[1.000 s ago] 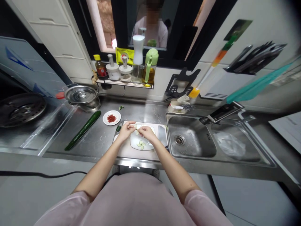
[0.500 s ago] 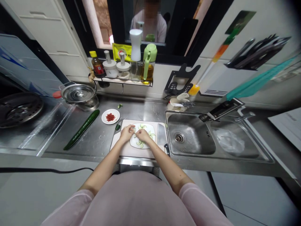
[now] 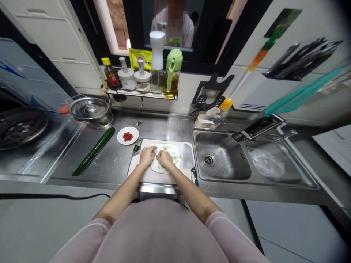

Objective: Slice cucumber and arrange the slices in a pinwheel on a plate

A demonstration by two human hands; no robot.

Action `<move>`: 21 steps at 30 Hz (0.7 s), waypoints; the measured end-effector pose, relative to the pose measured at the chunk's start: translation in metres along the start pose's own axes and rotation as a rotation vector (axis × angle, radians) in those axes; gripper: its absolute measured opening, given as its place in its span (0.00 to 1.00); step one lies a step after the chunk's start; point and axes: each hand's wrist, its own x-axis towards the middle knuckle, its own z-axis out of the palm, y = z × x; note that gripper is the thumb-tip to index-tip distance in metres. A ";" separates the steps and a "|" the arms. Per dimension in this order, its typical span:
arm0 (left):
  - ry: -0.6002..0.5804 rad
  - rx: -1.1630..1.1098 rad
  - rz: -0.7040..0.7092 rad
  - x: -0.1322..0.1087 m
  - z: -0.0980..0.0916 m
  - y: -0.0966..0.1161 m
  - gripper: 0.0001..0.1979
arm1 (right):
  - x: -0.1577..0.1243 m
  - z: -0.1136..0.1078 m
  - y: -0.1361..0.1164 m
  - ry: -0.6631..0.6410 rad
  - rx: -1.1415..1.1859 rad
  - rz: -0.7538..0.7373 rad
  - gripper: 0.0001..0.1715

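A white plate [image 3: 166, 168] lies on a pale cutting board [image 3: 148, 178], with thin green-edged cucumber slices [image 3: 175, 157] set in curved groups on it. My left hand [image 3: 147, 155] is over the plate's left edge, its fingers bent together. Close to its right, my right hand [image 3: 165, 159] has its fingers pinched over the plate. Whatever the fingertips hold is too small to make out. A cleaver [image 3: 188, 156] rests on the board's right side. Left of the board are a small dish [image 3: 128, 141] of red bits and a whole cucumber [image 3: 94, 151].
To the right is a double sink [image 3: 225, 155] with a black faucet [image 3: 253, 128]. A lidded steel pot [image 3: 91, 109] stands at the back left. Behind the board, a rack [image 3: 142, 94] holds bottles and jars. Cucumber scraps [image 3: 139, 123] lie behind the dish.
The view has shifted slightly. My right hand has turned and moved a little lower and left, covering more of the lower slices. My left hand stays by the plate's left edge.
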 end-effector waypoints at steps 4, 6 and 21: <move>0.051 0.080 0.016 -0.003 0.002 -0.001 0.17 | -0.006 -0.001 -0.004 0.000 -0.170 -0.015 0.15; 0.081 0.091 -0.001 -0.004 0.003 -0.003 0.15 | -0.010 -0.003 -0.003 0.004 -0.199 -0.040 0.15; 0.064 0.121 -0.029 -0.007 0.002 -0.006 0.13 | -0.034 -0.004 -0.001 0.006 -0.374 -0.206 0.19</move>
